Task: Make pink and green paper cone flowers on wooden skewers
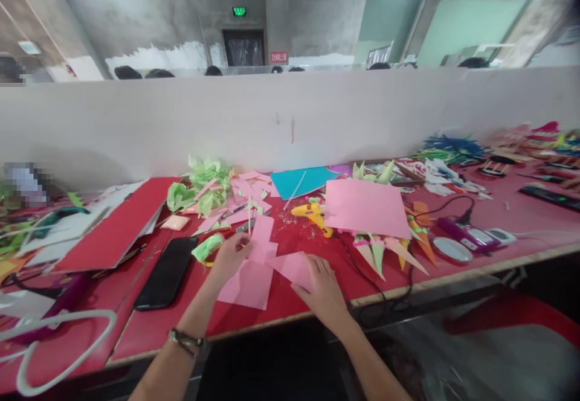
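Note:
My left hand (232,258) is closed, its fingertips pinched round a thin pale stick (249,211) that points upward. Under and beside it, pink paper (250,289) lies on the red table, with a narrower pink strip (263,229) above. My right hand (321,286) grips the right side of a tapering pink paper piece (290,267), fingers over it and thumb at the near edge. The tip of that piece reaches toward the other pink sheets. A crumpled light green paper piece (208,247) sits just left of my left hand.
A black phone (167,273) lies to the left. Beyond my right hand are a yellow glue gun (312,214), a large pink sheet (367,208) over paper cones, and a purple power strip (466,235). Paper scraps and a teal sheet (303,182) lie before the white partition (290,105).

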